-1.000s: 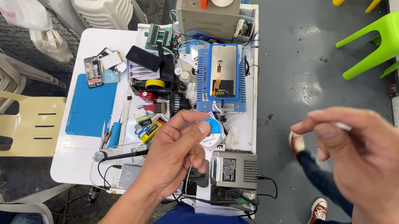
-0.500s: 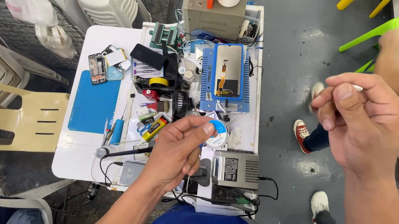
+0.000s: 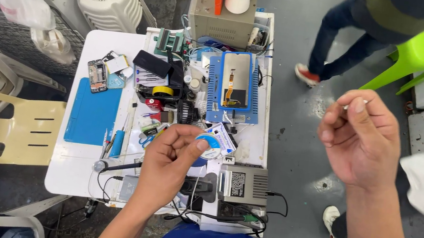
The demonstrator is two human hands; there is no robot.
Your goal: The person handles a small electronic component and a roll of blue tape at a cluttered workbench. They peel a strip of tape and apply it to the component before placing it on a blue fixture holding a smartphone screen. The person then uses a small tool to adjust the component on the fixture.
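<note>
Two hands raised | left hand [image 3: 172, 160] closed on blue-white solder spool [image 3: 210, 148], held over counter [image 3: 82, 172] | right hand [image 3: 361, 137] pinched on thin wire end [image 3: 346, 106], well apart rightward

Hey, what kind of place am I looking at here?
Most likely a small phone repair stall. The white work table is crowded with a phone screen panel on a blue heating plate, opened phones, a blue repair mat, and the left hand holds a small wire spool.
</note>
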